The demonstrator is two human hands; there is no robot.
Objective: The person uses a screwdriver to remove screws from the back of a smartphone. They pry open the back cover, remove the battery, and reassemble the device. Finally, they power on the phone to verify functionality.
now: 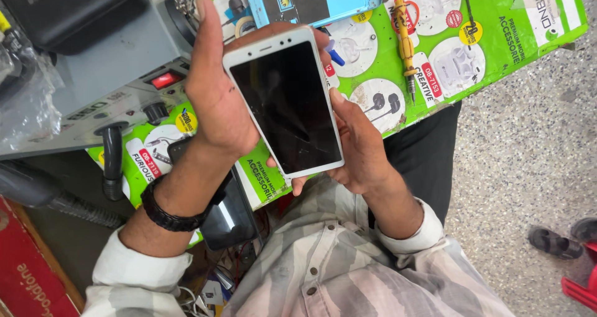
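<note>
White-framed phone (286, 102) — dark glass cracked; left hand (214, 90) and right hand (360, 143) clasp its edges.

Both hands, left hand (214, 99) and right hand (360, 146), grip a white phone (283, 102) just above the green mat (497, 37), yellow screwdriver (405, 43) lying on it.

Both forearms are raised, wrists bent inward. L hand (214, 96) is cupped, fingers wrapped round. R hand (360, 144) is curled opposite, thumb pressed in.

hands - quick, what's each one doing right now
Left hand: closed around the white phone, gripping its left edge.
Right hand: holding the same phone by its right edge.
</note>
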